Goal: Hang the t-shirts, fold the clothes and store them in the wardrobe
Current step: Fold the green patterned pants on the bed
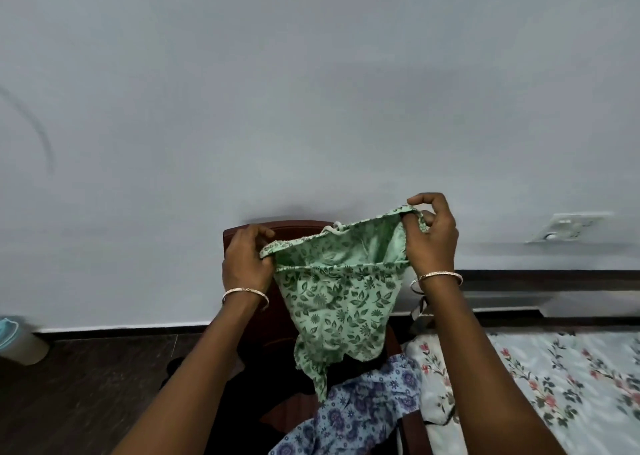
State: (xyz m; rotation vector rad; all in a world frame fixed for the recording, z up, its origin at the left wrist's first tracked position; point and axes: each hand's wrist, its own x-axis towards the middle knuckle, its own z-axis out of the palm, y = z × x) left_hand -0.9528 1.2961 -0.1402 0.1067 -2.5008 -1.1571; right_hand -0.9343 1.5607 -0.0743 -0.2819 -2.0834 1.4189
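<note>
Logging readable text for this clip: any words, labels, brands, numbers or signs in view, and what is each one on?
No readable text in this frame.
green garment, held up by the left hand and right hand: leaf print only, no tag showing.
switch plate on the wall: too blurred to tell whether it has any marking.
bedsheet and blue cloth: flower patterns, no lettering.

The left wrist bangle (245,295) is thin and gold-toned, sitting behind the fingers; the right wrist bangle (437,277) matches it.
</note>
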